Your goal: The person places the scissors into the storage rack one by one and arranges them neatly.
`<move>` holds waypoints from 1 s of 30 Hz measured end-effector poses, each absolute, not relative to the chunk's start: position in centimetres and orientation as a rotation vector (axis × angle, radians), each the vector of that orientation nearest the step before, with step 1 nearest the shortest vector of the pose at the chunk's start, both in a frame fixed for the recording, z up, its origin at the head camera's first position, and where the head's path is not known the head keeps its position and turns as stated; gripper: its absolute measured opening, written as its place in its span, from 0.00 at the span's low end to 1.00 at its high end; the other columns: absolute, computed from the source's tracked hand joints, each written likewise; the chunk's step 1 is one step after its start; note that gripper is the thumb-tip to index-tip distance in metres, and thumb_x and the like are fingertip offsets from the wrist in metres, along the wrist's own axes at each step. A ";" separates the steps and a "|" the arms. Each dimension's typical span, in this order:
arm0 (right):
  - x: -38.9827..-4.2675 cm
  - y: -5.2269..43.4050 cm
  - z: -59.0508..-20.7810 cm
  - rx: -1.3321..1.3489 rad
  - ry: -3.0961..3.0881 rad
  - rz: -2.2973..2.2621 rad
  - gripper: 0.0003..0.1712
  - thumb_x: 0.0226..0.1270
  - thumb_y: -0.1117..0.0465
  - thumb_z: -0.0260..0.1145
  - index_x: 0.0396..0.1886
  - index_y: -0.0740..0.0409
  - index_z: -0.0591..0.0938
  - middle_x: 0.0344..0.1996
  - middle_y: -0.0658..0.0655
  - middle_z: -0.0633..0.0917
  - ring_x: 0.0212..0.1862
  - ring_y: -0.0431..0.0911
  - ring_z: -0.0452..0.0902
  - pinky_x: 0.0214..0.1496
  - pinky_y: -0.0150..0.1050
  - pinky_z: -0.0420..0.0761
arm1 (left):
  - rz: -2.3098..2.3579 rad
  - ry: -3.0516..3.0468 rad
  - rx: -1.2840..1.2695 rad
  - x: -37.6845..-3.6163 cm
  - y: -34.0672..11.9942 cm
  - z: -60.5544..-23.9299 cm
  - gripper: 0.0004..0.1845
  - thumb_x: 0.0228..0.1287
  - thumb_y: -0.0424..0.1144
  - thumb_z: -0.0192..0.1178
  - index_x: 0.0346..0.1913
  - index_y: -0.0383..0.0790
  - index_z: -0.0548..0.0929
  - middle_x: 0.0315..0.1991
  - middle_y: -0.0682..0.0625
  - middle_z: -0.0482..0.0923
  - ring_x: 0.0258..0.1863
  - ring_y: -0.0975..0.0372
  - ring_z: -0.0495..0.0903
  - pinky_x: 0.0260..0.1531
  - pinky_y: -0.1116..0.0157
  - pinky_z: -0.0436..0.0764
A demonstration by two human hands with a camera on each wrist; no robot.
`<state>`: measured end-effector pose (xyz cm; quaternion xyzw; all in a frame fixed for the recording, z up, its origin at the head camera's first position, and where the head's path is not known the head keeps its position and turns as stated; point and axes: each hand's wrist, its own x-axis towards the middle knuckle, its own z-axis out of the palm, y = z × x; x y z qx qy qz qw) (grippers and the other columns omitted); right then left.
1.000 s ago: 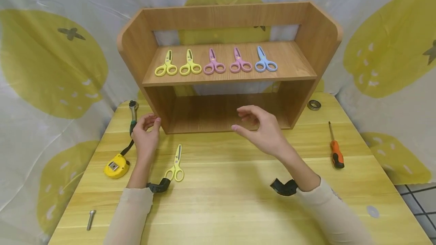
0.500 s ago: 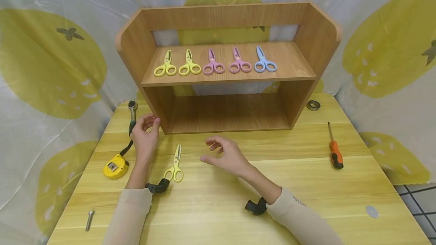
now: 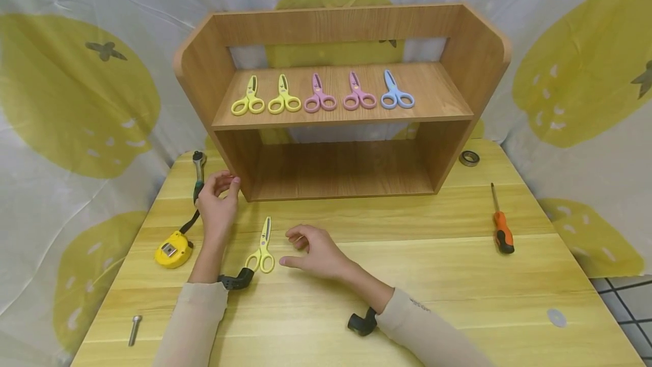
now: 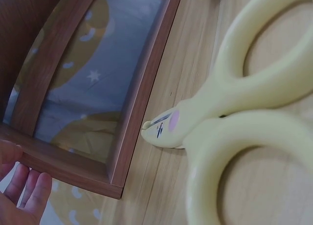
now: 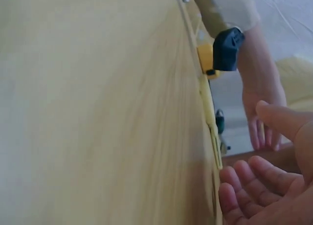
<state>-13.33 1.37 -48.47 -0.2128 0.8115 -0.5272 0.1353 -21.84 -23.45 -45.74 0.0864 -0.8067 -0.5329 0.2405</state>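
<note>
A pair of yellow scissors (image 3: pixel 262 249) lies on the table in front of the shelf, blades pointing away; it looms large in the left wrist view. My right hand (image 3: pixel 316 251) hovers just right of these scissors, holding nothing, its fingers loosely bent and thumb apart. At the lower left corner of the wooden shelf (image 3: pixel 341 123), my left hand (image 3: pixel 219 200) rests with relaxed fingertips against the outer side panel. On the upper board stand out two yellow scissors (image 3: pixel 284 95), two pink scissors (image 3: pixel 318 94) and one blue pair (image 3: pixel 395 92), laid in a row.
Left of the shelf lie a ratchet wrench (image 3: pixel 198 171), a yellow tape measure (image 3: pixel 174 250) and a bolt (image 3: pixel 134 330). To the right are a bearing ring (image 3: pixel 469 158), an orange screwdriver (image 3: pixel 501 225) and a pale disc (image 3: pixel 557 317). A lemon-print curtain (image 3: pixel 76 89) hangs behind.
My right hand has moved from in front of the shelf's lower compartment left and toward me, reaching the right side of the yellow scissors. The left hand has stayed at the shelf's side.
</note>
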 end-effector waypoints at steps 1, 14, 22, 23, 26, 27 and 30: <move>-13.3 1.2 -48.6 -0.623 2.349 -1.518 0.34 0.62 0.50 0.79 0.64 0.57 0.80 0.55 0.55 0.85 0.53 0.47 0.81 0.56 0.39 0.81 | -1.456 -2.209 0.239 -21.9 -23.4 -45.7 0.14 0.73 0.45 0.65 0.56 0.45 0.83 0.48 0.47 0.85 0.46 0.69 0.83 0.38 0.77 0.77; -13.4 -1.4 -49.2 -0.683 2.464 -1.292 0.35 0.58 0.46 0.80 0.62 0.53 0.81 0.53 0.49 0.86 0.50 0.39 0.78 0.55 0.32 0.77 | -1.463 -2.231 0.238 -21.9 -23.3 -45.5 0.16 0.72 0.47 0.65 0.57 0.45 0.82 0.49 0.47 0.86 0.47 0.69 0.83 0.39 0.75 0.78; -13.5 -2.7 -49.6 -0.692 2.602 -1.179 0.33 0.54 0.42 0.81 0.57 0.50 0.84 0.46 0.45 0.84 0.48 0.37 0.76 0.53 0.32 0.75 | -1.457 -2.248 0.258 -21.6 -23.4 -45.3 0.17 0.71 0.48 0.66 0.57 0.46 0.82 0.49 0.47 0.85 0.48 0.69 0.83 0.62 0.62 0.63; -13.5 -2.9 -49.5 -0.687 2.615 -1.171 0.32 0.54 0.41 0.81 0.56 0.49 0.84 0.45 0.44 0.84 0.48 0.36 0.76 0.53 0.32 0.75 | -1.457 -2.247 0.256 -21.6 -23.4 -45.3 0.17 0.71 0.47 0.66 0.57 0.45 0.82 0.49 0.47 0.85 0.48 0.69 0.83 0.64 0.60 0.64; -13.4 -3.2 -49.4 -0.671 2.660 -1.126 0.33 0.50 0.39 0.83 0.52 0.47 0.85 0.43 0.43 0.83 0.47 0.36 0.76 0.53 0.33 0.75 | -1.466 -2.241 0.255 -21.5 -23.4 -45.2 0.17 0.71 0.47 0.66 0.58 0.45 0.82 0.50 0.46 0.85 0.48 0.69 0.83 0.65 0.59 0.63; -13.4 -3.4 -49.4 -0.666 2.675 -1.107 0.33 0.49 0.38 0.83 0.52 0.47 0.85 0.42 0.43 0.82 0.46 0.36 0.75 0.52 0.32 0.74 | -1.465 -2.242 0.256 -21.5 -23.4 -45.2 0.17 0.71 0.47 0.66 0.58 0.45 0.82 0.50 0.47 0.85 0.48 0.69 0.83 0.63 0.59 0.66; -13.4 -3.7 -49.5 -0.645 2.714 -1.053 0.35 0.45 0.36 0.84 0.51 0.45 0.84 0.41 0.42 0.81 0.44 0.35 0.74 0.50 0.32 0.74 | -1.467 -2.238 0.250 -21.5 -23.4 -45.3 0.17 0.71 0.47 0.66 0.58 0.45 0.82 0.50 0.46 0.85 0.48 0.68 0.83 0.66 0.56 0.60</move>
